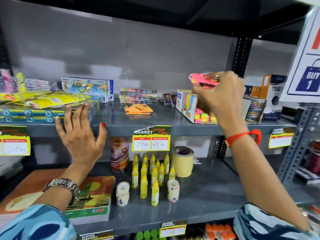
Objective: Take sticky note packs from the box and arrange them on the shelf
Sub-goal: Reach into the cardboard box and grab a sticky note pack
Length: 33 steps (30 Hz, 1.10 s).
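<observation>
Pink sticky note pack (202, 80) is pinched in right hand (220, 97), lifted just above the open box (187, 108) at shelf (138, 118) right — prob. clearing it before placing. Left hand (81, 134) empty, fingers spread, resting w/ thumb on shelf's near edge — likely steadying.

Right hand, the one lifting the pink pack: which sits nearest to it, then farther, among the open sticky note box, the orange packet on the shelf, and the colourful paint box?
From the right hand:
1. Open white cardboard sticky note box, directly beneath it.
2. Flat orange packet, mid-shelf to its left.
3. Colourful paint box, farther left, toward the back.
</observation>
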Motion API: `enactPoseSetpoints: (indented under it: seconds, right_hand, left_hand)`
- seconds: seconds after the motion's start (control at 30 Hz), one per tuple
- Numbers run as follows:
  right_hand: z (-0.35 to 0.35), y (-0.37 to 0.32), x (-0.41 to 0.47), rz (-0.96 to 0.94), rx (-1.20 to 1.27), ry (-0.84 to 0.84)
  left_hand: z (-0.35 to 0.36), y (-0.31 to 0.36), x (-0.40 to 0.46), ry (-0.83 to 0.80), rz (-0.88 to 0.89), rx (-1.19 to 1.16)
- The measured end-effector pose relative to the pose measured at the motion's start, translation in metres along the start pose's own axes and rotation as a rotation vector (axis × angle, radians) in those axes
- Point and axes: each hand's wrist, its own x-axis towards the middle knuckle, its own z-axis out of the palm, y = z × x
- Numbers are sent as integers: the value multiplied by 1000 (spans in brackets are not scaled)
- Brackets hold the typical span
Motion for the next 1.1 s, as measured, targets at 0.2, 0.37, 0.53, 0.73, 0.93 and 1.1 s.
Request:
enactPoseSetpoints:
  seconds: [0.2, 0.37, 0.53, 0.73, 0.93, 1.1]
  right_hand:
    - [-5, 70, 4, 102, -62, -26]
    - [10, 95, -11, 152, -5, -73]
    - [31, 109, -26, 120, -53, -181]
    - [38, 101, -24, 181, -1, -342]
    - [43, 95, -23, 207, 12, -343]
    - [54, 32, -33, -25, 271, 105]
  left_hand:
    - [4, 0, 0, 41, -3, -15]
    - [6, -1, 0, 61, -3, -22]
    - [5, -2, 0, 51, -3, -22]
    - [2, -1, 0, 35, 10, -6]
    - [-1, -1, 1, 6, 6, -14]
    - [0, -1, 1, 7, 0, 4]
